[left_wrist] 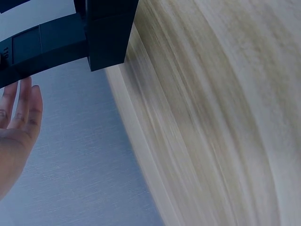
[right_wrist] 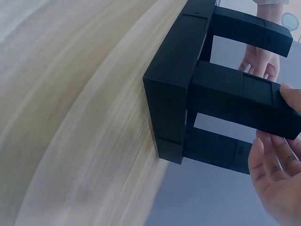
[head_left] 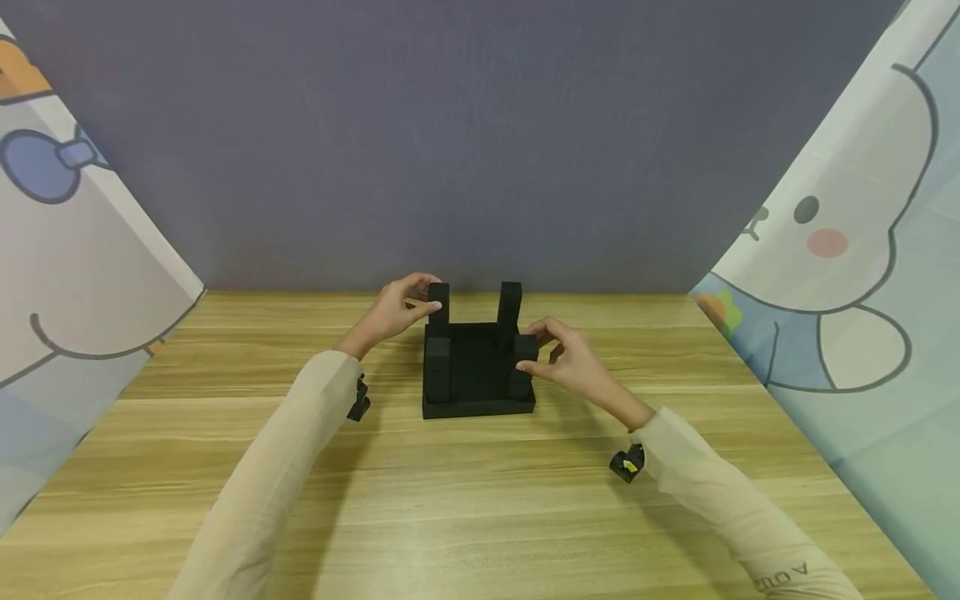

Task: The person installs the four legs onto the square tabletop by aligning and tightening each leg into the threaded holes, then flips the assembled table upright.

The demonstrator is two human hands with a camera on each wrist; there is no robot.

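A square black base (head_left: 480,408) with an upright black post at each corner stands on the table, like a small stool turned upside down. My left hand (head_left: 396,308) pinches the upper part of the back left post (head_left: 438,321), thumb in front and fingers behind. At the front right post (right_wrist: 235,92), my right hand (head_left: 573,358) grips near the top, its thumb on one face and its fingers on the opposite one. The front left post (head_left: 438,371) and back right post (head_left: 509,308) stand untouched. Part of the left thumb is out of the left wrist view.
The wooden table (head_left: 465,500) reaches back to a grey panel (head_left: 480,150) behind the black piece. Cartoon-printed cloths hang at the left (head_left: 75,267) and right (head_left: 847,250). Small black devices sit at the left wrist (head_left: 359,400) and right wrist (head_left: 627,462).
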